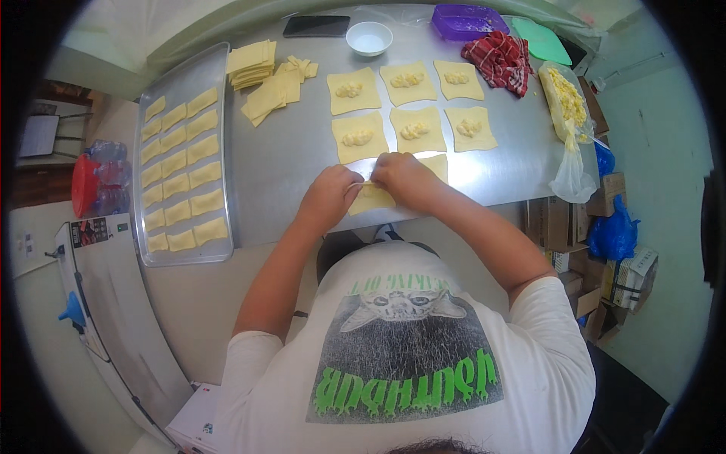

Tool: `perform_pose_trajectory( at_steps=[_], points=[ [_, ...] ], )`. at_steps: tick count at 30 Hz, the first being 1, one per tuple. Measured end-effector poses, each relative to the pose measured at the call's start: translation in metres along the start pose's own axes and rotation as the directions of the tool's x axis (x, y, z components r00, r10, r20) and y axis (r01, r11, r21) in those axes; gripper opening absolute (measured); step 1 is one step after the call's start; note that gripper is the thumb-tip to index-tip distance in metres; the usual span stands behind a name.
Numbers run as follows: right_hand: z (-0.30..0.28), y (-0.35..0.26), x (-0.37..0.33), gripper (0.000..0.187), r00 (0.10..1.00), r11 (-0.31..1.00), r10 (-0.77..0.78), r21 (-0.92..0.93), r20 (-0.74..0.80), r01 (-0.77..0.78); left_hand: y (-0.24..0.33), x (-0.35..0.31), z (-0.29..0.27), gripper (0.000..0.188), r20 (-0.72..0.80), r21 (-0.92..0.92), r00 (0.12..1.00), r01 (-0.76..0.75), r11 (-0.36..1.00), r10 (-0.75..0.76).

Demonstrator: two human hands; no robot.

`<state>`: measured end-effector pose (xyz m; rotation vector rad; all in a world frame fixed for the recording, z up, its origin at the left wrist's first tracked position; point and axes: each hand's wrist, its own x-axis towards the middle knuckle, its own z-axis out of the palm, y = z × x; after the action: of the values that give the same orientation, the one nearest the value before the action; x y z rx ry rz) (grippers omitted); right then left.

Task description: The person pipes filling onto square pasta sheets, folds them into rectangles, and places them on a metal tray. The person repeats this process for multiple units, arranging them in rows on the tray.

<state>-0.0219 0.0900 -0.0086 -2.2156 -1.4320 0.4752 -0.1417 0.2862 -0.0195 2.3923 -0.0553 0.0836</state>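
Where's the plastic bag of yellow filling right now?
Head view: the bag lies at the right end of the metal table, beside the red checked cloth, right of the topped dough squares.

My left hand (330, 195) and right hand (404, 181) pinch a pale dough piece (370, 200) on a metal table (283, 163); beyond it lie six dough squares (415, 130) with yellow filling (408, 79), and at left a tray (189, 259) holds rows of pastries (175, 163)

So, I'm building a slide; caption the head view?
Left hand and right hand handle a pastry square, six filled squares beyond, a loaded tray left.
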Motion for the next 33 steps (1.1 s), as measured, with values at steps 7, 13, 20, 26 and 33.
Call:
perform_pose_trajectory(
  at_steps=[7, 13, 20, 26, 33],
  points=[
    [0.017, -0.015, -0.038, 0.026, 0.978, 0.975, -0.181, -0.146, -0.099, 0.166, 0.007, -0.031, 0.011, 0.016, -0.066, 0.194, 0.959, -0.260, 0.946, 0.277],
    [0.038, -0.016, -0.051, 0.029, 0.956, 0.970, -0.215, -0.153, -0.200, 0.187, 0.005, -0.050, 0.026, 0.027, -0.072, 0.261, 0.939, -0.308, 0.915, 0.337],
    [0.048, -0.027, -0.058, 0.030, 0.926, 0.952, -0.259, -0.234, -0.274, 0.197, 0.011, -0.060, 0.031, 0.033, -0.047, 0.264, 0.956, -0.267, 0.927, 0.288],
    [0.061, -0.033, -0.068, 0.046, 0.954, 0.948, -0.210, -0.282, -0.215, 0.146, 0.019, -0.079, 0.049, 0.043, -0.008, 0.409, 0.978, -0.189, 0.893, 0.210],
    [0.068, -0.032, -0.075, 0.053, 0.973, 0.923, -0.169, -0.371, -0.156, 0.101, 0.033, -0.088, 0.056, 0.056, 0.012, 0.555, 0.993, -0.103, 0.825, 0.116]
  ],
)
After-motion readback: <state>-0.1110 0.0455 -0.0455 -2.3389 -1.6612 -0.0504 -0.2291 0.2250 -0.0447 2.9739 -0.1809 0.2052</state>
